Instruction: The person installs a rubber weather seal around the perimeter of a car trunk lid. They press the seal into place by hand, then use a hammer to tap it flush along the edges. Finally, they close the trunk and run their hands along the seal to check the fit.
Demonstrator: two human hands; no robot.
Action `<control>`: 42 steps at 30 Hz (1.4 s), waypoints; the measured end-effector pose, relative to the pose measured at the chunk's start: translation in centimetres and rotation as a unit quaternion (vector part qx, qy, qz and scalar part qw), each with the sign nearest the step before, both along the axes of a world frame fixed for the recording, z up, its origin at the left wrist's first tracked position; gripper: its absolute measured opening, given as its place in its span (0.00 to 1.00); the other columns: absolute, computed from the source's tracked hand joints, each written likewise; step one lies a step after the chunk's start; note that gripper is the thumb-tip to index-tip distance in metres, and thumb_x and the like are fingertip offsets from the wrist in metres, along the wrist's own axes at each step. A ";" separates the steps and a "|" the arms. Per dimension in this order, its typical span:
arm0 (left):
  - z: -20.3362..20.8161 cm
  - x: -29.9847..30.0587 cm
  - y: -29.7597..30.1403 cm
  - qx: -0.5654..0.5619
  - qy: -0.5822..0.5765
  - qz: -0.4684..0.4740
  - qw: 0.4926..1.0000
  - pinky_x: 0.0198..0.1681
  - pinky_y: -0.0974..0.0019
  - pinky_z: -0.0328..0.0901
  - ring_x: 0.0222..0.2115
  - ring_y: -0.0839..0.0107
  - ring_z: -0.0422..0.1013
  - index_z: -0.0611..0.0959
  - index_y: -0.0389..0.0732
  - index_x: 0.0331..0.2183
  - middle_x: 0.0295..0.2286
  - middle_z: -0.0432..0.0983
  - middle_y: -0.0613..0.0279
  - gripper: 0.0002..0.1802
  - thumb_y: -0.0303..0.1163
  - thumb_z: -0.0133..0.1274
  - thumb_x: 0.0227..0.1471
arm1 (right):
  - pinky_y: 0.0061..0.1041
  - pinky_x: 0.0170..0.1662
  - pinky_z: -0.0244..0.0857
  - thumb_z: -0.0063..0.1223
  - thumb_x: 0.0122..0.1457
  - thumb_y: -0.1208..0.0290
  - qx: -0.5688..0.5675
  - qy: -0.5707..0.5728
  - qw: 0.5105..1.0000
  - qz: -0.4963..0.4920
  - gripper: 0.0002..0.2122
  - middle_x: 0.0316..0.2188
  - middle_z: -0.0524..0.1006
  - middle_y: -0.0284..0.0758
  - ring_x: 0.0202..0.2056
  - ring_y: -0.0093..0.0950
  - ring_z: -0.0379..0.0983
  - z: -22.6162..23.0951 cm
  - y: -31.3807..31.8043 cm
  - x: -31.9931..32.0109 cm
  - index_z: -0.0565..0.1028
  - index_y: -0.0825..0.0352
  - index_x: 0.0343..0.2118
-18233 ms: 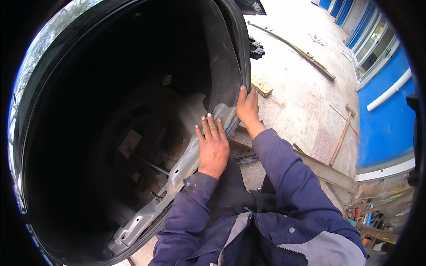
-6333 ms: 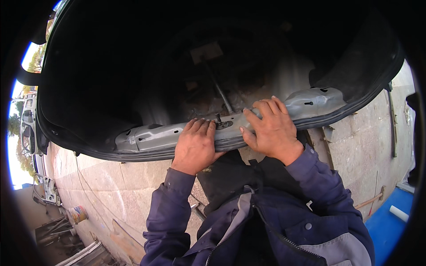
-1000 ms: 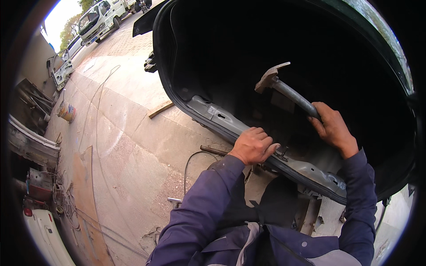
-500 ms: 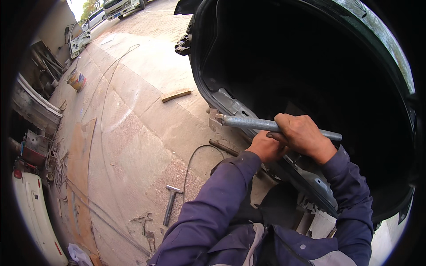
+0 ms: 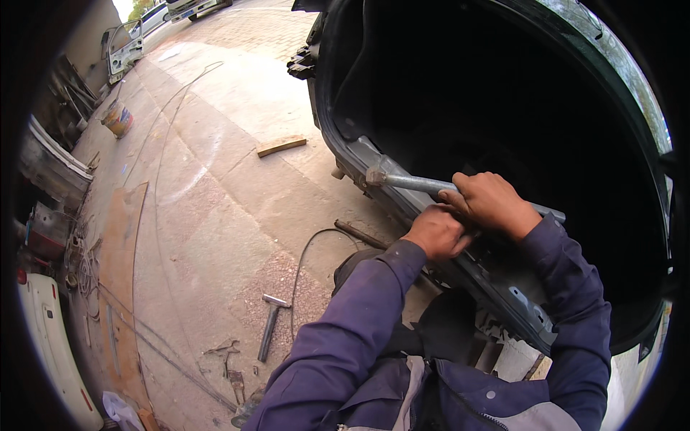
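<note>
From where I stand, the knuckles worry me most. The right hand [image 5: 496,202], right of centre in the frame, is wrapped around the pale metal handle of a hammer [image 5: 417,184], which lies across the middle of the frame, its head out to the left over the grey metal edge [image 5: 404,203] of the open car boot [image 5: 325,118]. Just below that handle, the left hand [image 5: 438,231] is curled closed at the same edge; what it grips, if anything, I can't tell. A blow that fell short or glanced off could land on those fingers, simply because they sit so near. The handle looks smooth, too (bare metal, as far as I can see), so a loose grip could let it twist. And the T-shaped tool [image 5: 270,327] on the ground, lower left of centre, could trip a careless foot stepping back.
</note>
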State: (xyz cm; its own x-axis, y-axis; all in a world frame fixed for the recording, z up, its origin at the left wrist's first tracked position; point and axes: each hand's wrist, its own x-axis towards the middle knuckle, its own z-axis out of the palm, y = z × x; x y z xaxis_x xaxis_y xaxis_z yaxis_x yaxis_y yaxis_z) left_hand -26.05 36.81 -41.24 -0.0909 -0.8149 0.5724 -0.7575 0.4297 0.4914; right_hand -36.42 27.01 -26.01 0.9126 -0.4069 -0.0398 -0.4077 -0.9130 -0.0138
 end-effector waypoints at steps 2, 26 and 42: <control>-0.5 0.0 -0.2 -0.043 0.024 -0.022 0.999 0.52 0.47 0.77 0.46 0.50 0.83 0.92 0.44 0.39 0.39 0.89 0.56 0.11 0.41 0.64 0.64 | 0.49 0.31 0.73 0.60 0.75 0.44 -0.020 -0.047 0.998 0.026 0.25 0.22 0.81 0.44 0.27 0.50 0.82 0.3 -0.1 -0.1 0.77 0.65 0.32; -0.1 -0.1 0.0 0.008 0.016 -0.033 0.999 0.41 0.45 0.77 0.37 0.47 0.85 0.91 0.44 0.33 0.30 0.87 0.55 0.15 0.43 0.61 0.67 | 0.48 0.31 0.74 0.55 0.76 0.38 -0.038 -0.060 0.997 -0.016 0.29 0.22 0.82 0.44 0.26 0.51 0.82 0.4 1.9 -5.9 0.77 0.65 0.30; 1.0 -0.1 -1.7 0.094 -0.176 -0.019 0.980 0.53 0.47 0.72 0.43 0.51 0.81 0.91 0.40 0.34 0.36 0.88 0.54 0.19 0.40 0.54 0.72 | 0.47 0.31 0.76 0.63 0.76 0.62 0.121 -0.338 0.888 -0.288 0.15 0.28 0.81 0.49 0.30 0.55 0.82 -11.2 27.0 -23.2 0.77 0.72 0.47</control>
State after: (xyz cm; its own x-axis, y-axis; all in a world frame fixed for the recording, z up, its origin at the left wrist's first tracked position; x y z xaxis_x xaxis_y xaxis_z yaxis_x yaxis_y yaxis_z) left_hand -26.13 35.13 -40.27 -0.2882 -0.8949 0.3407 -0.8791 0.3883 0.2765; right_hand -59.64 53.97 -37.21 0.4041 -0.8683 0.2877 -0.6309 -0.4923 -0.5996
